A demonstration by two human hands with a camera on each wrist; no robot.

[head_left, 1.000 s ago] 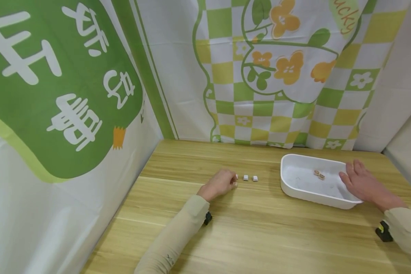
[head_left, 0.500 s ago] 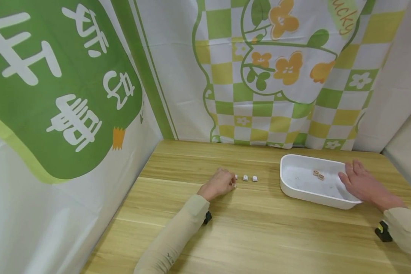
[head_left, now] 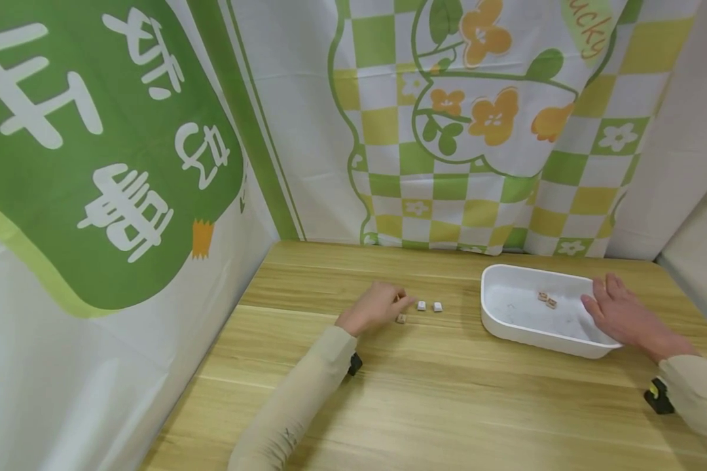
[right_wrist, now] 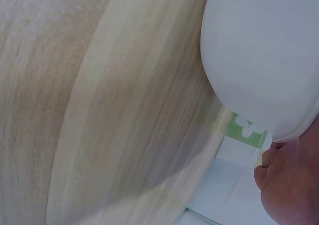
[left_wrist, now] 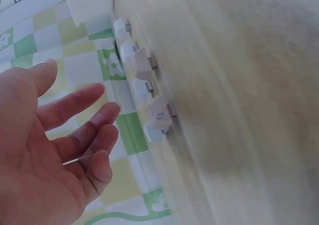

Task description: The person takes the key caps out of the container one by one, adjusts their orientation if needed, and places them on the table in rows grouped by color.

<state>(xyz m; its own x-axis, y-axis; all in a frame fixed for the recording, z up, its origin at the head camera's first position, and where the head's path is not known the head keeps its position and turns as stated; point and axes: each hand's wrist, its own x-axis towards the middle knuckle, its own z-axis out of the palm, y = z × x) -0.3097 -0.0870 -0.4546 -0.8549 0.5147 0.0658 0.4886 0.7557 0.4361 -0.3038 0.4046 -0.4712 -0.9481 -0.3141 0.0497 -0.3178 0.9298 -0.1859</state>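
Observation:
My left hand hovers over the left end of a small group of keycaps, its fingers loosely bent and holding nothing. Just below its fingertips in the head view lies a brown keycap. Two white keycaps sit in line to the right. From the left wrist, a row of white keycaps shows with pinkish-brown keycaps beside it, apart from the hand. My right hand holds the right end of a white plastic tray, thumb over the rim; its fingers are partly hidden.
Inside the tray lie two brown keycaps. The wooden table meets a green and yellow checked cloth at the back. On the left hangs a white and green cloth.
The left hand's fingers have loosened and lifted slightly from the left end of the row, uncovering the brown keycap. My right hand and the tray stay in place.

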